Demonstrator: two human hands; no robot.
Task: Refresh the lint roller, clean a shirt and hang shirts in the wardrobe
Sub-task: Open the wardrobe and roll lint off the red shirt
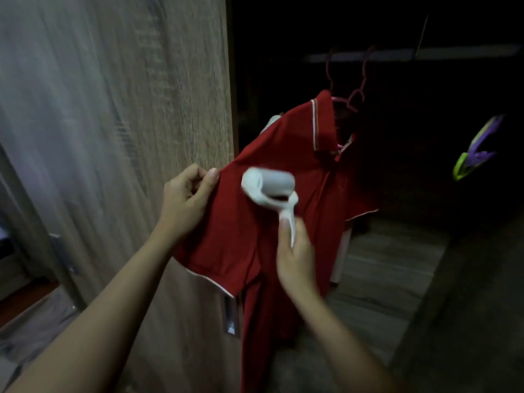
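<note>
White plastic is what the right hand (295, 256) has hold of. Its grip is closed round the handle of the lint roller (268, 184), fingers curled, and the drum lies against the chest of the red shirt (286, 137), just beside the button strip. The left hand (185, 199), a little further out, has its grip closed too. Thumb and curled fingers pinch the shirt at the shoulder seam and draw the cloth toward the wooden wardrobe door (113, 109). The roller is blurred, so I cannot say for sure how flat the drum sits.

The step in hand looks to be the cleaning of the shirt. To do it well, the left hand should hold the cloth taut, so that the drum rolls instead of dragging folds along. Strokes should run one way, down from the shoulder, with light even pressure, each overlapping the last. A hard push would likely swing the shirt, since it hangs free.

Further back the collar sits on a pink hanger (355, 97), which seems hooked over the rail (368, 56) inside the dark wardrobe. Off to the right hangs something purple and green (476, 148), too blurred to name.
</note>
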